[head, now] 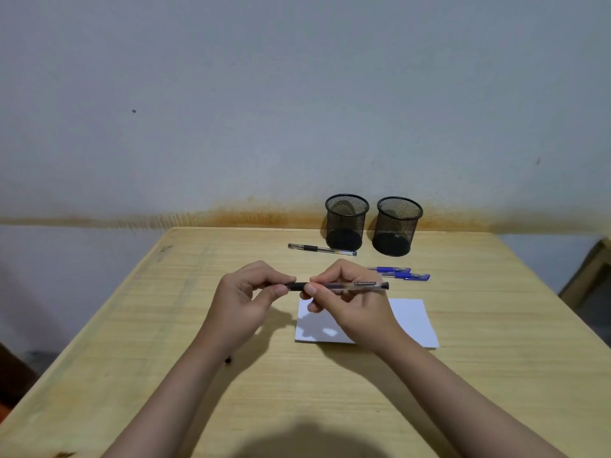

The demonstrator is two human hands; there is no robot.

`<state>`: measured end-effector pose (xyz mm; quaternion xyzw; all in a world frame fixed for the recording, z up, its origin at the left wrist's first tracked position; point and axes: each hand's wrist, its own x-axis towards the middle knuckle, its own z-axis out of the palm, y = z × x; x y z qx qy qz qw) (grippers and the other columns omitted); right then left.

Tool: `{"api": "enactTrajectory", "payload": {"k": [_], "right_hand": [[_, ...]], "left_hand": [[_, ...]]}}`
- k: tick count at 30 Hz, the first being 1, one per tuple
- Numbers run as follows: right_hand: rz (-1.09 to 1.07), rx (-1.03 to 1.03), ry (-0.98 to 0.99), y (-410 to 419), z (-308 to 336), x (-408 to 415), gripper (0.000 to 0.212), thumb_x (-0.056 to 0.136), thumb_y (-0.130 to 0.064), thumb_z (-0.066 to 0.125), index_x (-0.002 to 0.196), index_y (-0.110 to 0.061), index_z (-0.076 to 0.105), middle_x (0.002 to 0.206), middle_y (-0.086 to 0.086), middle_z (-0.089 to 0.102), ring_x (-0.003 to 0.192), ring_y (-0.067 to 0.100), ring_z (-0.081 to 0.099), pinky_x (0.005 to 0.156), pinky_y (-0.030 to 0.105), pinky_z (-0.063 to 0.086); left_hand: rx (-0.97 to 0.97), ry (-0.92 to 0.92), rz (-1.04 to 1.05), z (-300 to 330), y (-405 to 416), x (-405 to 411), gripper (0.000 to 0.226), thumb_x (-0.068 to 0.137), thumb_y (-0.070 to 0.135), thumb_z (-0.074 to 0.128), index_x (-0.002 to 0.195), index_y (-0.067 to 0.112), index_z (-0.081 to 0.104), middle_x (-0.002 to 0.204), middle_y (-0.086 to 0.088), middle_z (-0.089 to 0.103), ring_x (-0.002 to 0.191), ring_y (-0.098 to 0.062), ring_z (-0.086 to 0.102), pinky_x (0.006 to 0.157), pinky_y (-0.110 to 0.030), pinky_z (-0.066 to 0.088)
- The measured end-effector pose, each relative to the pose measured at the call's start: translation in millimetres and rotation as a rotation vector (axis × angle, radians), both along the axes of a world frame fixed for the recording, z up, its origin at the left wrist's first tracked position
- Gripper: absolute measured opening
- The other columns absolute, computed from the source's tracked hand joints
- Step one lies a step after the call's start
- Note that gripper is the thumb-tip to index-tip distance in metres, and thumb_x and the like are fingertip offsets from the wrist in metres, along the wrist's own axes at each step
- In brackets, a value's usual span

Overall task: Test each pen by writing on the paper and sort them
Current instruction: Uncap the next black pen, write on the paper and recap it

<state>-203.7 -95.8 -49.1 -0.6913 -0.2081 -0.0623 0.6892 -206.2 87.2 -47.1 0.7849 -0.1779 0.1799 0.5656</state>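
Black pen held level between both hands, above the paper.

Left hand pinches the tip end in curled fingers; right hand grips the barrel, its clip end jutting past the knuckles. Beyond the fingers lie two blue pens, another black pen and two mesh cups.

Four pens, two holders, one paper
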Motion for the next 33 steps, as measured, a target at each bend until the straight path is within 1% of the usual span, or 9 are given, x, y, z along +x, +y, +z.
{"api": "enactTrajectory", "payload": {"k": [3,7,12,18,23,25,28,31,33], "right_hand": [[0.056,-0.033,0.004,-2.7,2.3,-0.3,0.01,0.077,0.003,0.073,0.083,-0.003,0.067,0.078,0.007,0.073,0.071,0.017,0.073,0.068,0.024,0.057],[0.319,-0.094,0.117,-12.4,8.1,7.7,0.022,0.081,0.004,0.066,0.102,-0.001,0.07,0.099,0.021,0.072,0.09,0.03,0.071,0.085,0.04,0.056],[0.27,-0.151,0.356,3.6,2.5,10.0,0.01,0.082,-0.003,0.07,0.092,-0.002,0.071,0.089,0.033,0.066,0.072,0.024,0.064,0.063,0.028,0.055],[0.163,-0.15,0.543,35.5,-5.8,13.2,0.027,0.075,0.003,0.075,0.101,-0.001,0.067,0.07,0.013,0.068,0.049,0.015,0.063,0.055,0.026,0.056],[-0.025,-0.242,0.485,67.0,-19.3,29.9,0.029,0.072,-0.006,0.081,0.098,-0.003,0.069,0.073,0.016,0.069,0.065,0.023,0.066,0.072,0.038,0.059],[-0.062,-0.298,0.456,78.8,-24.0,36.2,0.025,0.072,-0.009,0.081,0.094,-0.008,0.068,0.079,0.018,0.072,0.069,0.027,0.071,0.077,0.042,0.06],[-0.096,-0.38,0.435,92.1,-28.7,43.3,0.024,0.074,-0.01,0.079,0.095,-0.008,0.067,0.081,0.018,0.073,0.067,0.028,0.071,0.066,0.034,0.06],[-0.118,-0.458,0.425,98.0,-32.6,48.4,0.029,0.074,-0.01,0.079,0.099,-0.005,0.067,0.072,0.006,0.066,0.053,0.012,0.061,0.047,0.012,0.048],[-0.122,-0.486,0.413,99.2,-34.4,50.8,0.03,0.073,-0.01,0.08,0.1,-0.004,0.068,0.071,0.003,0.063,0.052,0.004,0.057,0.043,0.006,0.042]], "left_hand": [[0.027,0.0,-0.023,2.7,6.0,2.3,0.019,0.072,0.009,0.065,0.081,0.024,0.074,0.081,-0.001,0.068,0.077,-0.013,0.063,0.072,-0.019,0.047],[0.072,0.004,-0.028,2.6,19.2,9.4,0.027,0.075,-0.004,0.069,0.081,0.021,0.075,0.087,0.0,0.071,0.088,-0.015,0.066,0.083,-0.03,0.05],[0.128,0.037,-0.01,-10.3,25.7,8.2,0.023,0.074,0.0,0.072,0.086,0.019,0.076,0.099,0.008,0.071,0.101,-0.009,0.064,0.092,-0.024,0.046],[0.23,0.146,0.239,-34.4,50.0,4.0,0.032,0.08,0.016,0.07,0.109,0.029,0.066,0.119,0.017,0.059,0.111,0.009,0.05,0.092,-0.009,0.035],[0.542,0.299,0.35,-59.1,98.2,5.6,0.052,0.081,0.048,0.061,0.127,0.025,0.053,0.136,0.002,0.051,0.127,-0.018,0.043,0.106,-0.042,0.036],[0.647,0.344,0.376,-65.0,104.2,4.2,0.061,0.079,0.057,0.05,0.13,0.025,0.051,0.142,0.001,0.045,0.131,-0.022,0.036,0.109,-0.047,0.03],[0.748,0.345,0.368,-70.6,105.5,5.2,0.061,0.081,0.061,0.042,0.133,0.028,0.047,0.147,0.004,0.038,0.136,-0.02,0.029,0.112,-0.05,0.023],[0.767,0.332,0.369,-72.4,107.5,7.3,0.072,0.075,0.069,0.029,0.133,0.031,0.045,0.148,0.006,0.036,0.136,-0.018,0.028,0.113,-0.05,0.02],[0.768,0.316,0.376,-73.6,108.1,7.6,0.074,0.073,0.07,0.026,0.133,0.032,0.045,0.148,0.007,0.035,0.137,-0.018,0.027,0.113,-0.049,0.019]]}}
